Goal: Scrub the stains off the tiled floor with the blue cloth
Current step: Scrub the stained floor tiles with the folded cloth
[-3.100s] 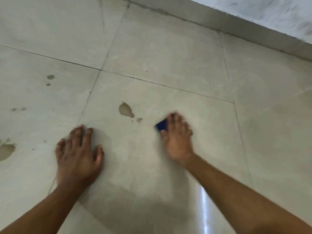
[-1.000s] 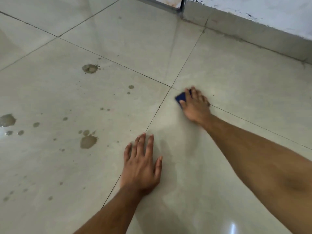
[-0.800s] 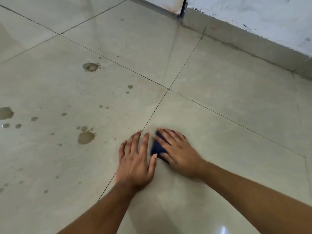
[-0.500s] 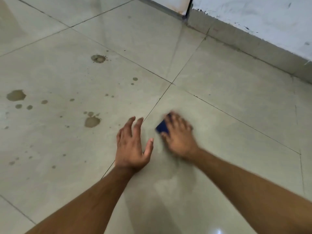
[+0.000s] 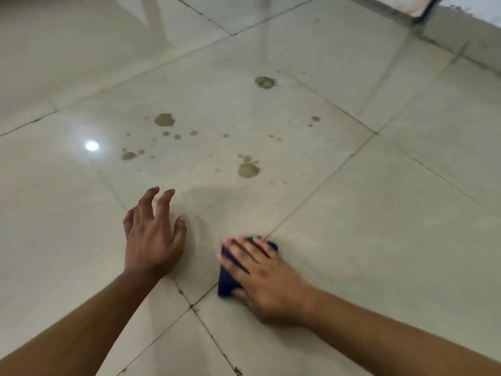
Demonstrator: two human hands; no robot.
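My right hand (image 5: 264,278) lies flat with spread fingers on the folded blue cloth (image 5: 226,279) and presses it to the tiled floor (image 5: 379,240), beside a grout line. Most of the cloth is hidden under the hand. To its left, my left hand (image 5: 151,234) is open with fingers spread and slightly bent, its heel on the floor. Ahead of both hands lie brown stains: a large blot (image 5: 248,170), another (image 5: 164,119), a third (image 5: 265,82) farther off, and several small spots between them.
A raised skirting edge and wall base (image 5: 461,47) run along the top right, with a dark door-frame corner (image 5: 423,12). A bright light reflection (image 5: 92,145) shines on the glossy tile at left. Grout lines cross near my wrists.
The view has swung left, bringing more stains ahead. My right hand has drawn the cloth back toward me over the grout line. My left hand has shifted left and lifted its fingers.
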